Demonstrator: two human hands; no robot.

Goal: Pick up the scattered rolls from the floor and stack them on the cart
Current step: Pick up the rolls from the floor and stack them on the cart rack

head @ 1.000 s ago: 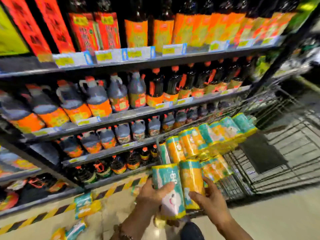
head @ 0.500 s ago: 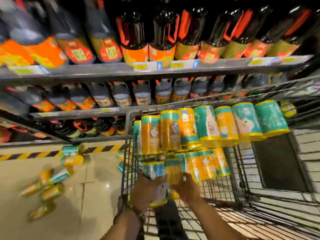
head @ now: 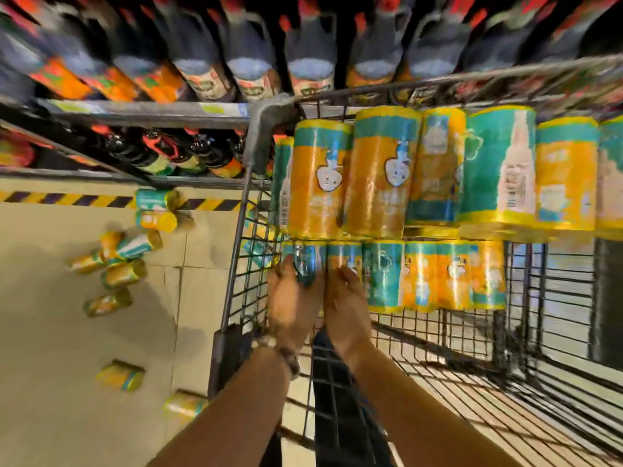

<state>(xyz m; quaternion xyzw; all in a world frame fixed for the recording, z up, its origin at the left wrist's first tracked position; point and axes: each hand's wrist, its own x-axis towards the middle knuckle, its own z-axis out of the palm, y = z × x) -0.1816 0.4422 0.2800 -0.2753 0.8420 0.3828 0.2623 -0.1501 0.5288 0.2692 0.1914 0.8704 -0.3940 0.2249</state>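
Beige tile floor (head: 67, 332) fills the left side. The scattered rolls (head: 123, 274) lie there on their sides, orange and teal, strung from the yellow-and-black stripe (head: 67, 198) at the far edge down to the near left, just beside the cart. Beyond the stripe, dark bottles (head: 202, 72) line the shelf (head: 141, 111), all of them blurred. To the right stands the wire cart (head: 232, 264), its far end packed with stacked rolls (head: 435, 170) in two rows. Your left hand (head: 291, 299), with a bracelet (head: 279, 348) at its wrist, reaches inside the cart's left wall and grips a teal roll (head: 305, 267) at the left end of the nearer row. Close beside it, almost touching, your right hand (head: 347, 305) curls its fingers onto an orange-and-teal roll (head: 344, 256), the next one in that row. Both hands are blurred, so you cannot tell how firmly they hold.
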